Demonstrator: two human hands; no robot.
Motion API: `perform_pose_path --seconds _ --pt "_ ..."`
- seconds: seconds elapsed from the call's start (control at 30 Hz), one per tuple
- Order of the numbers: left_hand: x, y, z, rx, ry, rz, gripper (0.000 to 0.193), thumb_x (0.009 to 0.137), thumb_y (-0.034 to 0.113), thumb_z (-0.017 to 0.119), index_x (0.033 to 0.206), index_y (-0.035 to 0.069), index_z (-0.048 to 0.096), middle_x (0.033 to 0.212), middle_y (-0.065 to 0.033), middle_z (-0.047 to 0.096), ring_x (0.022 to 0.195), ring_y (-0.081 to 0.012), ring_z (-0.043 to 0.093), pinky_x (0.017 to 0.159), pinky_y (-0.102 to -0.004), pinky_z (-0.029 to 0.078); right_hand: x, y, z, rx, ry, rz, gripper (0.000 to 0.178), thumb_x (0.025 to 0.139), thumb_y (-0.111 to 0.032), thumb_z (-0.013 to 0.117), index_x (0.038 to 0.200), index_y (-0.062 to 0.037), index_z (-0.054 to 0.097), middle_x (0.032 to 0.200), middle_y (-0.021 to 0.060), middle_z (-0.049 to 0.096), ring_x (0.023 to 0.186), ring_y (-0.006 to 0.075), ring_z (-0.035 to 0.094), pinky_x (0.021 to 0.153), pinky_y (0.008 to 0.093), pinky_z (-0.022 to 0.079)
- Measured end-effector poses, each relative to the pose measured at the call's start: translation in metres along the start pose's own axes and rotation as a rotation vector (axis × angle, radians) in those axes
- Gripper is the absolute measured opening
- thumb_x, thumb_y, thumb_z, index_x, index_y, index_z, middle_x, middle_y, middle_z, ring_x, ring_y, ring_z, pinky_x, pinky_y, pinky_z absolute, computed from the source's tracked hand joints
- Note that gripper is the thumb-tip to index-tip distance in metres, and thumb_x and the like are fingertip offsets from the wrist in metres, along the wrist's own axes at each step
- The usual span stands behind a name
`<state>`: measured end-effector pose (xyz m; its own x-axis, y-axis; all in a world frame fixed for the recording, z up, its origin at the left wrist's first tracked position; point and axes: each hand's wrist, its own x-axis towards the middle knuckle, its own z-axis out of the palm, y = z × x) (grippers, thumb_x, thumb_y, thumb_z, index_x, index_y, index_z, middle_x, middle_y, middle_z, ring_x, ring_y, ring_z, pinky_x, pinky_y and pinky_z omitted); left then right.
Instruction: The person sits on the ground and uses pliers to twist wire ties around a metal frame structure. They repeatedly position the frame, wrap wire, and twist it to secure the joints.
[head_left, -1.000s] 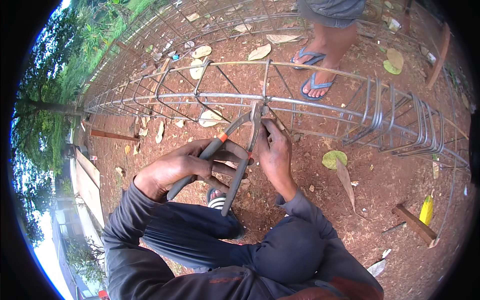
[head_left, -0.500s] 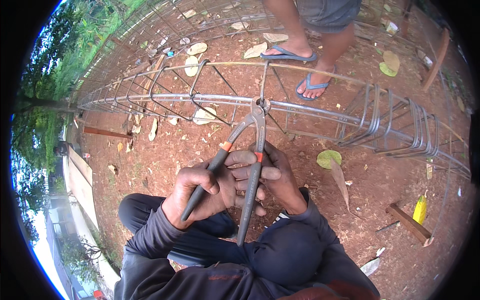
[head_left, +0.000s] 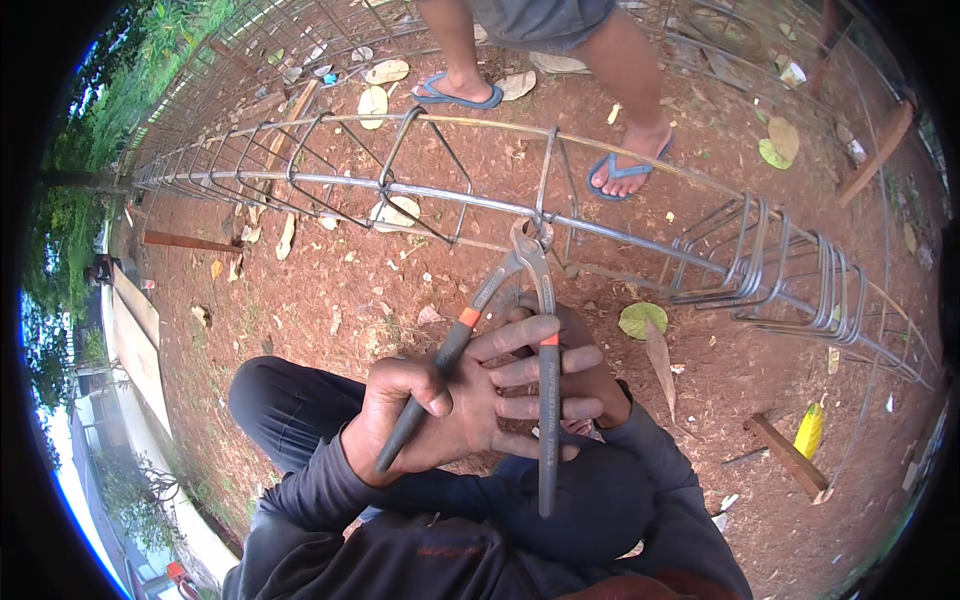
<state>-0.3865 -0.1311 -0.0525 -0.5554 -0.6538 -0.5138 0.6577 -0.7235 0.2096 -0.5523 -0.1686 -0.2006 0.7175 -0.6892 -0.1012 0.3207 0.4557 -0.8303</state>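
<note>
My left hand [head_left: 455,400] holds a pair of end-cutting pincers [head_left: 528,258] with black handles and orange bands. Its thumb lies over one handle, while its fingers stretch behind the other and the handles stand apart. The pincers' jaws are parted slightly, right by a bar crossing on the long steel rebar cage [head_left: 455,197]; whether they touch wire there I cannot tell. Behind the left fingers, my right hand [head_left: 578,328] is largely covered. Its own fingers are hidden, so what it holds does not show.
A person's feet in blue flip-flops [head_left: 628,172] stand beyond the cage. Several bent stirrups [head_left: 750,245] bunch at the cage's right end. Wooden pieces [head_left: 790,455] stick up from the reddish soil, which is scattered with dry leaves [head_left: 642,320].
The pincers and both hands have shifted slightly right in view, and the jaws have dropped a little below the bar crossing. My left fingers have straightened. The other person's feet have stepped wider apart.
</note>
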Motion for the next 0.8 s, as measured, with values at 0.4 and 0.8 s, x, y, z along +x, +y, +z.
perform_pose_path --seconds 0.4,0.8 --pt "0.01 -0.003 0.025 0.014 0.118 -0.034 0.101 0.064 0.019 0.058 0.159 0.0 0.031 0.16 -0.0298 0.038 0.143 -0.0513 0.043 0.114 -0.0744 0.032 -0.006 -0.069 -0.035 -0.207 -0.199 0.213 0.057 0.088 -0.022 0.08 0.134 0.0013 0.055 0.118 0.0091 0.068 0.109 0.0179 0.068 0.093 0.0349 0.057" --pt "-0.003 -0.002 0.019 0.306 0.461 0.047 0.062 0.074 0.005 0.054 0.135 -0.001 0.047 0.114 -0.0184 0.061 0.095 -0.0299 0.064 0.082 -0.0474 0.058 0.004 -0.098 0.017 -0.385 0.009 0.414 0.028 0.103 -0.015 0.054 0.123 0.0011 0.066 0.103 0.013 0.074 0.093 0.0252 0.072 0.085 0.041 0.054"
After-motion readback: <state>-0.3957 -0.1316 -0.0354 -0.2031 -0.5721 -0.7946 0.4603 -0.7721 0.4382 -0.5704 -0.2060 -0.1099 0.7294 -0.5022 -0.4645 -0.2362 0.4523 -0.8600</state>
